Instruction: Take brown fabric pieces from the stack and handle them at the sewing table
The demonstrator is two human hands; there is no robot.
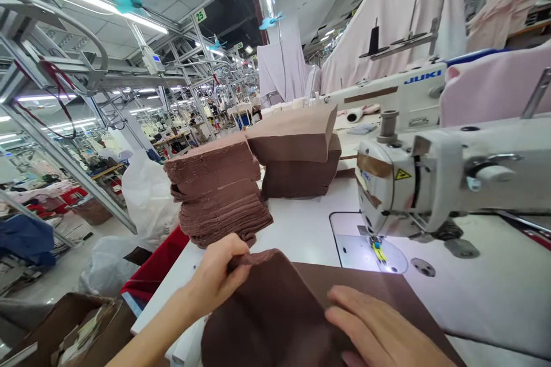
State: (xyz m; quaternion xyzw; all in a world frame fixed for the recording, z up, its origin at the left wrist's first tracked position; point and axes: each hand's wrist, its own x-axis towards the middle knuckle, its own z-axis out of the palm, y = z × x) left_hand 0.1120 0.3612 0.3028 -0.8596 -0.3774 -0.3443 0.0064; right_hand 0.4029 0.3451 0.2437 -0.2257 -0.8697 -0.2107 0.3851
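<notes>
White worktop (301, 223) carries the brown fabric piece (275, 309) before the sewing machine (430, 183); left hand (215, 275) pinches its upper edge, right hand (379, 327) rests flat, unclenched; soft, light, limp cloth, probably best gripped at edges.

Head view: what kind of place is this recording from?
Most likely a garment factory floor. An industrial sewing machine sits on the white table, stacks of cut brown fabric pieces stand beside it, and the left hand grips a brown piece.
</notes>
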